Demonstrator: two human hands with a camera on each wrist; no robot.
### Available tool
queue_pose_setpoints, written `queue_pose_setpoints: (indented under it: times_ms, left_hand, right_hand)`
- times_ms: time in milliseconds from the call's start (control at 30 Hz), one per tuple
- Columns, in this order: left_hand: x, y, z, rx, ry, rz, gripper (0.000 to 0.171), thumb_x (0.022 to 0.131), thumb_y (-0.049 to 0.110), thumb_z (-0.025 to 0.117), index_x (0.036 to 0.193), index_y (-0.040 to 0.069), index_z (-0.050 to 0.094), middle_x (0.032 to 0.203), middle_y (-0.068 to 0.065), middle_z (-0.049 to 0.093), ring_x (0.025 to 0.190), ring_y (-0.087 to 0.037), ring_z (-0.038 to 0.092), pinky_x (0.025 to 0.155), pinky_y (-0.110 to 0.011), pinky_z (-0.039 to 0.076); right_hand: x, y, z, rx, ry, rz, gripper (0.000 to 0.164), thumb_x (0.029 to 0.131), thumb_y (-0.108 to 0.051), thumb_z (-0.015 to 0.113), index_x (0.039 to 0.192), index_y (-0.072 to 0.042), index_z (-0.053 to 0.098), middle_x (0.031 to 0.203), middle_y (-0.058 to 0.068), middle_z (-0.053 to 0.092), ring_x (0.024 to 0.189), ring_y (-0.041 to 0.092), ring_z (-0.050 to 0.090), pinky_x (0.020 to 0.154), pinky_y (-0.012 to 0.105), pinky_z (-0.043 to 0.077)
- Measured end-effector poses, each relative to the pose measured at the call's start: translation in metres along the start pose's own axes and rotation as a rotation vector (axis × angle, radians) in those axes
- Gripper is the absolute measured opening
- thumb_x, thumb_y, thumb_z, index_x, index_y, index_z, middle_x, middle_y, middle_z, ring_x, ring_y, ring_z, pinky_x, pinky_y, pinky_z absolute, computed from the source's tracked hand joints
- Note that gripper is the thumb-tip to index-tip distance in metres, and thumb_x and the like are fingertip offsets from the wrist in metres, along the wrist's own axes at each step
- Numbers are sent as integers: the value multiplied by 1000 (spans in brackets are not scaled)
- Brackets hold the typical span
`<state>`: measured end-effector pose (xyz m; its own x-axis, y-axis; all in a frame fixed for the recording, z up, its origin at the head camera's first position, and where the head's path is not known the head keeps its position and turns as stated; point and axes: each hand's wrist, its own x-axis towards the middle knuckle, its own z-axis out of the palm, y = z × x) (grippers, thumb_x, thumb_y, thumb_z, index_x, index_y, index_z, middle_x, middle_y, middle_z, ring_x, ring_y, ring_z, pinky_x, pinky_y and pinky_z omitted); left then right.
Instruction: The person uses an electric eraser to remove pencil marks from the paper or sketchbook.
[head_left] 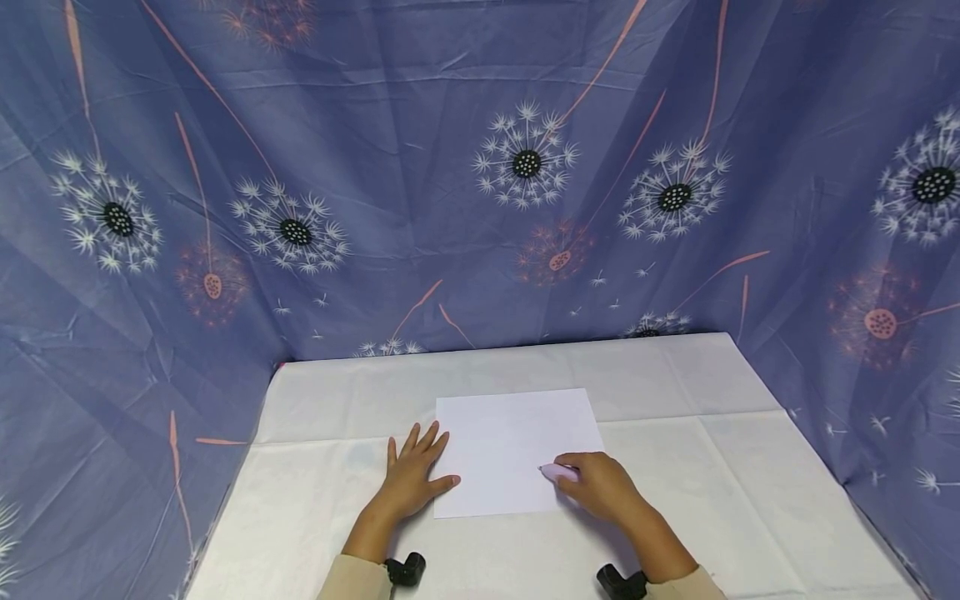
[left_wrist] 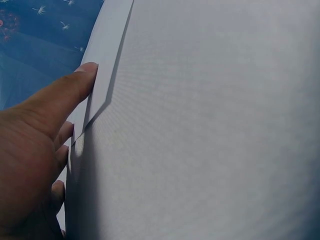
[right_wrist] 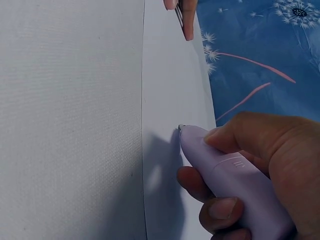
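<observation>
A white sheet of paper [head_left: 510,433] lies flat on the cloth-covered table. My left hand [head_left: 408,481] rests at its left edge with the fingers spread; the thumb [left_wrist: 82,82] lies on the sheet near a corner. My right hand [head_left: 606,486] grips a pale purple utility knife [head_left: 562,473] over the right half of the paper. In the right wrist view, the thumb presses on the front part of the knife [right_wrist: 235,175] and the fingers curl under its body. Its small metal tip points left, close to the paper's surface.
A white cloth with fold creases covers the table [head_left: 750,483]. Blue fabric printed with dandelions [head_left: 450,208] hangs behind the table and along both sides. Black wrist straps with cameras [head_left: 406,570] sit at both of my cuffs.
</observation>
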<state>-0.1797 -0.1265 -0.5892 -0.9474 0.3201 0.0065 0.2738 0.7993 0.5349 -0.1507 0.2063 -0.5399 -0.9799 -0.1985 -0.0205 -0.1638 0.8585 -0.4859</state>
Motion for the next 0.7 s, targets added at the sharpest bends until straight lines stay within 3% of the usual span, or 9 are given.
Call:
queue_pose_setpoints:
  times_ms: [267, 500, 700]
  left_hand:
    - [1, -1, 0, -3, 7, 11, 80, 88, 50, 73, 153, 13, 45, 166, -13, 32, 156, -46, 15, 117, -76, -2]
    - [0, -1, -1, -2, 1, 2, 80, 88, 51, 72, 154, 14, 45, 166, -12, 31, 156, -44, 14, 118, -76, -2]
    - [0, -1, 0, -4, -1, -1, 80, 88, 51, 72, 154, 14, 45, 166, -11, 31, 156, -44, 15, 118, -75, -2]
  right_hand:
    - [0, 0, 0, -21, 15, 26, 23, 85, -20, 77, 107, -17, 79, 102, -1, 79, 95, 21, 73, 85, 43, 57]
    - [1, -2, 0, 6, -9, -1, 24, 85, -20, 76, 108, -17, 79, 97, -4, 78, 83, 13, 66, 79, 39, 55]
    - [1, -3, 2, -4, 16, 2, 24, 85, -20, 76, 108, -16, 79, 101, -1, 79, 90, 18, 72, 84, 42, 57]
